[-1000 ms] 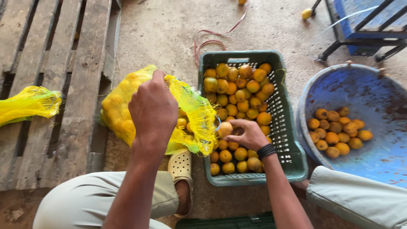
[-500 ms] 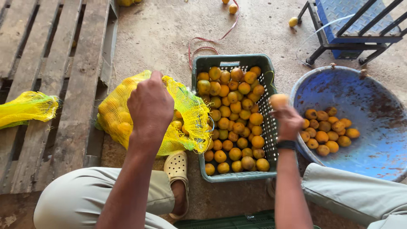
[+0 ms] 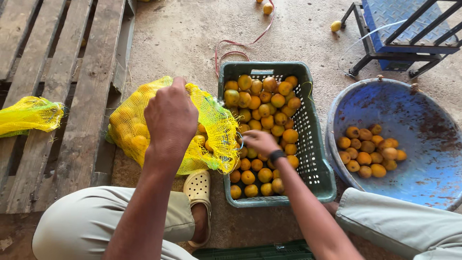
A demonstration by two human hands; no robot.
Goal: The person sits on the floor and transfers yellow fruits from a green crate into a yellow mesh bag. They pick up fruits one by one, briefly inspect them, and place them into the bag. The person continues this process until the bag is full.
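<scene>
1. The wooden pallet (image 3: 57, 96) takes up the left side of the concrete floor, and a second, nearly empty yellow net (image 3: 29, 115) lies on its slats. The gaps between slats are wide; any fruit that rolls that way could drop through and be hard to recover.
2. The blue tub (image 3: 423, 144) on the right holds a small heap of oranges low in its bowl. It sits well apart from the hands, so a throw from the crate could miss or bounce out.
3. The green crate (image 3: 315, 159) between the person's knees is heaped with oranges (image 3: 269, 110). Digging in from the near corner could send the pile sliding over the low rim.
4. The yellow mesh bag (image 3: 134, 130), part filled with fruit, rests against the pallet's edge just left of the crate. The left hand (image 3: 171, 118) is closed on its bunched mouth and holds it up; a loosened grip would let the mouth sag and the fruit spill.
5. The right hand (image 3: 260, 142) lies palm down on the fruit at the crate's near left corner, close to the bag's mouth. Whether its fingers are shut on an orange cannot be told, so a poor hold may drop one between crate and bag, by the sandalled foot (image 3: 198, 190).
</scene>
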